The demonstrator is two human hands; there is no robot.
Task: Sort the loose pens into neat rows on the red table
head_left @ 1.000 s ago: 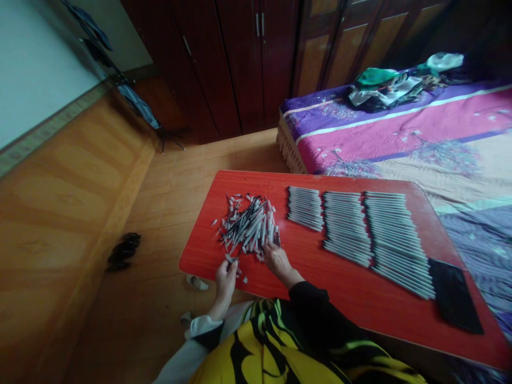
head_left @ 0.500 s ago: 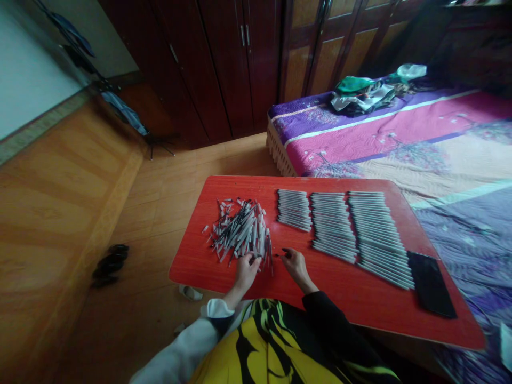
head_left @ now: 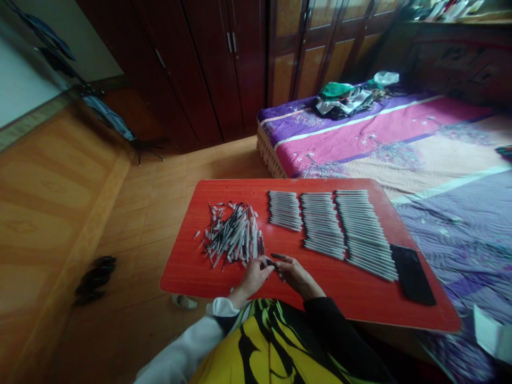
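Note:
My left hand [head_left: 254, 275] is closed in a pinch on a pale, translucent pen barrel [head_left: 265, 260], just in front of a loose pile of pen parts [head_left: 234, 234]. My right hand [head_left: 296, 275] meets it from the right, thumb and fingers drawn together around the barrel's near end. A small dark piece seems to be between those fingertips, too small to name. Clear barrels, dark refills and short caps make up the pile. To the right lie three columns of pens: a short one [head_left: 285, 211], a middle one [head_left: 323, 224] and a long one [head_left: 366, 234].
All of this lies on a red table [head_left: 224, 193] with rounded corners. A black phone [head_left: 413, 274] rests at its right end. Beyond stands a bed [head_left: 340, 144] with clothes [head_left: 344, 100] on it. Dark wardrobes [head_left: 216, 69] line the back, and dark shoes [head_left: 95, 278] sit on the floor.
My two hands have come together; they were apart, with the right one holding a small dark piece. The camera view has shifted slightly to the right.

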